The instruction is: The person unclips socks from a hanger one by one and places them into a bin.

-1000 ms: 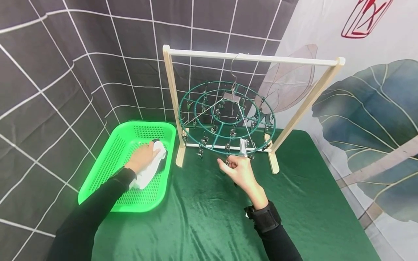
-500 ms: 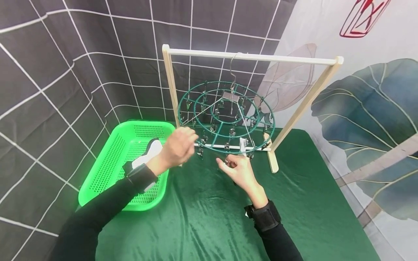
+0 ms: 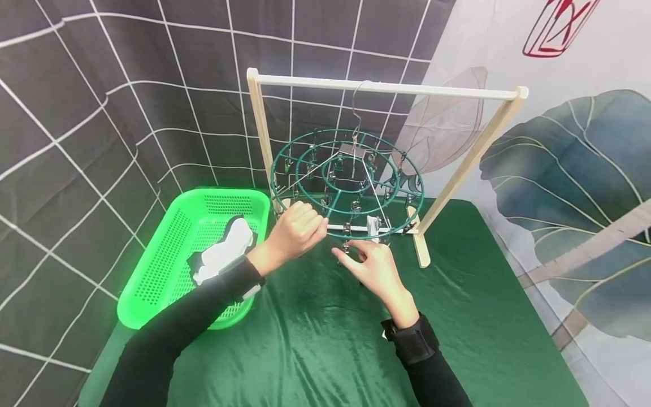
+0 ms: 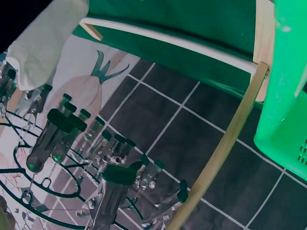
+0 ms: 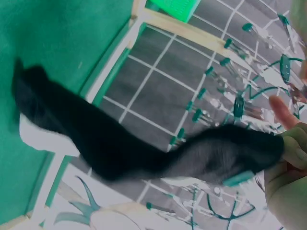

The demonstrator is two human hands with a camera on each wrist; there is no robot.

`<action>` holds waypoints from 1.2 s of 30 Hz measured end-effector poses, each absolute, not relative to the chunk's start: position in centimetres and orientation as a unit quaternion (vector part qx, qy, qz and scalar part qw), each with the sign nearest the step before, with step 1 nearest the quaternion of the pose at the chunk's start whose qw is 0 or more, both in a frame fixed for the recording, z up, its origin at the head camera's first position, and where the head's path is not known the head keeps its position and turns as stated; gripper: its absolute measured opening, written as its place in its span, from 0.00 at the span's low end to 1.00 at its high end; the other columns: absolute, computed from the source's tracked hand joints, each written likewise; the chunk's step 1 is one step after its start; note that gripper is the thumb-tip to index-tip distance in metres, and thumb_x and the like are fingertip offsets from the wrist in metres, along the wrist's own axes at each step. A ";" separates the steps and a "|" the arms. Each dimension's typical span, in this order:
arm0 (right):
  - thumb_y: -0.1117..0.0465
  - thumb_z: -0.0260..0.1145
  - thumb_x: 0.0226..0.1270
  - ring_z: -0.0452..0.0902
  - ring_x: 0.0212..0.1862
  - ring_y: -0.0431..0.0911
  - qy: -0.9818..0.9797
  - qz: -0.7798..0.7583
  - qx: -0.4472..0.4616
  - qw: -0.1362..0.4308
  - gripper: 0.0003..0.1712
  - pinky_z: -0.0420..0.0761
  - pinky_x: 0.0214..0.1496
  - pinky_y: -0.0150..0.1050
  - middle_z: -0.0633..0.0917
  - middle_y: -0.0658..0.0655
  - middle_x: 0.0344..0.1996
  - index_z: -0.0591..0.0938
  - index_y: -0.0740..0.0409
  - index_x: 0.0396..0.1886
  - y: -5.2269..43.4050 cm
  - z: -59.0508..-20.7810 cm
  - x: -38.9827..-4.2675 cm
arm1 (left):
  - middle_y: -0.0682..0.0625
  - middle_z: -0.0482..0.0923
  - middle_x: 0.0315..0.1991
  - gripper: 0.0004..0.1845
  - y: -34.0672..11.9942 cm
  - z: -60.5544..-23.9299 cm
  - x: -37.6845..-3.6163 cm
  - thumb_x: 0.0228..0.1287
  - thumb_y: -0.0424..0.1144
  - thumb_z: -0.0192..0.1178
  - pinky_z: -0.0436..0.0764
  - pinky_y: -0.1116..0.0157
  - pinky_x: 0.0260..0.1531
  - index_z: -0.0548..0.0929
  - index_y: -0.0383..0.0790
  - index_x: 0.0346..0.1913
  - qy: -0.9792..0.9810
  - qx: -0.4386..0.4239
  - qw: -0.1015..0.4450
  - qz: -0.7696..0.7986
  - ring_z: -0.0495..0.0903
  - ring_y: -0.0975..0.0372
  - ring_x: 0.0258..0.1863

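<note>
In the right wrist view a dark sock [image 5: 122,148] dangles from my right hand [image 5: 292,167], gripped at one end. That hand [image 3: 375,268] is just below the front of a round green clip hanger [image 3: 330,223] in the head view, where the sock is mostly hidden. My left hand [image 3: 299,229] is at the hanger's front left, fingers curled; its fingertips are hidden, so whether it holds a clip is unclear. A white piece of cloth [image 3: 373,229] hangs at the hanger's front right. Several clips [image 4: 115,191] appear close in the left wrist view.
The hanger hooks onto a wooden rack [image 3: 386,87] with a white bar. At left, a bright green basket [image 3: 147,282] contains white and dark socks [image 3: 226,249]. A green cloth [image 3: 315,350] covers the table, and grid-patterned fabric [image 3: 203,56] stands behind.
My left hand has left the socks in the basket and moved right to the hanger's front left. The right hand stays nearly in place below the hanger. The view has shifted slightly.
</note>
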State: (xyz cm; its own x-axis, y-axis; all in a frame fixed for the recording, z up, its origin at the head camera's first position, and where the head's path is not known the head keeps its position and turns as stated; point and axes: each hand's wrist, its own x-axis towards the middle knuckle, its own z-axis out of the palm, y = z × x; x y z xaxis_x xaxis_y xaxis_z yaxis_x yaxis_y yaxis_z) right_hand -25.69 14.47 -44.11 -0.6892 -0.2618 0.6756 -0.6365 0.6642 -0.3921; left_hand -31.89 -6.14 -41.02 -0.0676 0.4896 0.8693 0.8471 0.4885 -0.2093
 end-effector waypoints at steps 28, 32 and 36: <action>0.61 0.62 0.67 0.61 0.17 0.36 -0.861 0.371 0.261 0.232 0.05 0.63 0.21 0.29 0.71 0.46 0.15 0.84 0.55 0.36 21.0 -45.0 -26.4 | 0.49 0.63 0.16 0.15 -6.8 -41.4 -32.4 0.62 0.30 0.49 0.65 0.61 0.23 0.67 0.38 0.17 -0.706 -0.473 0.482 -0.215 0.64 0.56 0.18; 0.65 0.68 0.59 0.60 0.17 0.35 -0.833 0.380 0.279 0.289 0.07 0.61 0.21 0.28 0.69 0.44 0.14 0.80 0.55 0.23 20.4 -45.3 -26.3 | 0.48 0.66 0.19 0.13 -6.8 -41.2 -32.3 0.63 0.31 0.49 0.66 0.61 0.25 0.69 0.37 0.20 -0.713 -0.468 0.475 -0.216 0.66 0.55 0.21; 0.60 0.70 0.57 0.54 0.16 0.34 -0.820 0.372 0.296 0.320 0.21 0.55 0.20 0.27 0.61 0.42 0.12 0.68 0.51 0.13 20.1 -45.4 -26.3 | 0.45 0.73 0.24 0.09 -6.4 -40.9 -32.0 0.63 0.32 0.49 0.72 0.59 0.32 0.75 0.35 0.26 -0.707 -0.467 0.482 -0.220 0.72 0.53 0.28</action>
State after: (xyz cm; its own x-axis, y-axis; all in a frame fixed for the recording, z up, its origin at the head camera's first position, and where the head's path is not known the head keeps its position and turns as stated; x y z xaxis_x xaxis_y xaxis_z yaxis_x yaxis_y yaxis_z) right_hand -26.27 20.06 -45.38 -0.6210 -0.2470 0.7439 -0.7224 0.5486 -0.4208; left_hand -31.98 -6.40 -40.86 -0.0975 0.4485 0.8884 0.8739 0.4657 -0.1392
